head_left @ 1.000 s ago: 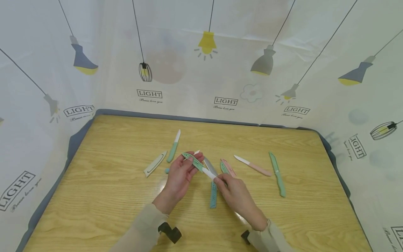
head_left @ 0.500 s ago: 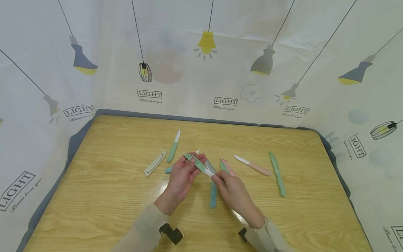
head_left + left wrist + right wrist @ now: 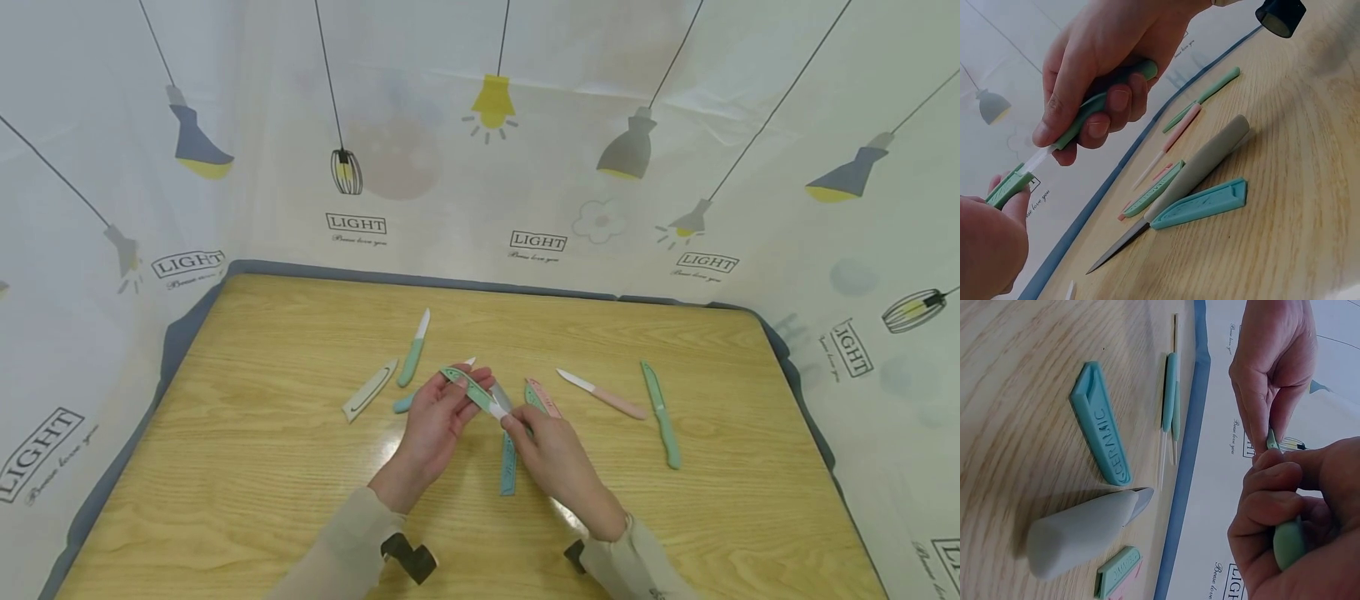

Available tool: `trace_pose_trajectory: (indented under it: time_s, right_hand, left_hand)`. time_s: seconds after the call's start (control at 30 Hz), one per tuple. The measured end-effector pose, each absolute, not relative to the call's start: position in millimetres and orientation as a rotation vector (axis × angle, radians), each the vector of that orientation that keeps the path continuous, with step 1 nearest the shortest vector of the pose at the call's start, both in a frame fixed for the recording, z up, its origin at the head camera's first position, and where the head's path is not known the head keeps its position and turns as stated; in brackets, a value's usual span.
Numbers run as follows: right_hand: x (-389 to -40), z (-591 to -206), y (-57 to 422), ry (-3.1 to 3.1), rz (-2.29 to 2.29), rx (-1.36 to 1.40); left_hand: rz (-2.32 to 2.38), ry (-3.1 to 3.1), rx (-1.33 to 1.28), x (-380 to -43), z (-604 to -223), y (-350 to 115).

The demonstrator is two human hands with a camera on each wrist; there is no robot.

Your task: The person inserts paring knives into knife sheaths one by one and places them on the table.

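Note:
My left hand [image 3: 427,429] pinches a green knife sheath [image 3: 474,390] between thumb and fingers. In my right hand [image 3: 564,462] is a paring knife, its green handle [image 3: 1088,115] gripped by curled fingers. The knife's white blade [image 3: 1036,160] is partly inside the sheath, with a short length showing at the mouth. Both hands are raised above the table. Below them lie a knife with a grey handle [image 3: 1204,165] and metal blade, a blue sheath [image 3: 508,467], and a green sheath [image 3: 1155,189] over a pink sheath [image 3: 546,398].
On the wooden table [image 3: 300,500], a green-handled knife [image 3: 412,360], a cream sheath [image 3: 371,392] and a partly hidden blue-handled knife [image 3: 402,405] lie left. A pink-handled knife [image 3: 615,402] and a green knife in its sheath [image 3: 662,417] lie right. A printed curtain [image 3: 450,233] surrounds the back and sides.
The right hand has moved slightly left toward the left hand, pushing the white blade deeper into the green sheath. Less of the blade shows now. The left hand has shifted slightly right.

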State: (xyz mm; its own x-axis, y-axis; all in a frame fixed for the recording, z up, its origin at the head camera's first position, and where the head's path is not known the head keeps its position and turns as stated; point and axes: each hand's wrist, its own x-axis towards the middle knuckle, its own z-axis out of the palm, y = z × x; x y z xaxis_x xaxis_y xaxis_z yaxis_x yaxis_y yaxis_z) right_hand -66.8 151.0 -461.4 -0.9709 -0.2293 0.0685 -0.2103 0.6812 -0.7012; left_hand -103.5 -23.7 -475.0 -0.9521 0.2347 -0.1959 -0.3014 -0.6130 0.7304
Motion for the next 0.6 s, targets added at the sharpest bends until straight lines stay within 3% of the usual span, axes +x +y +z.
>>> trace_pose_trajectory:
  time_s: [0.6]
  right_hand:
    - [-66.6,-464.9,153.3,2.859,-1.215,-0.335]
  left_hand:
    - [2.567,1.206,-0.082,-102.8,-473.7,-24.6]
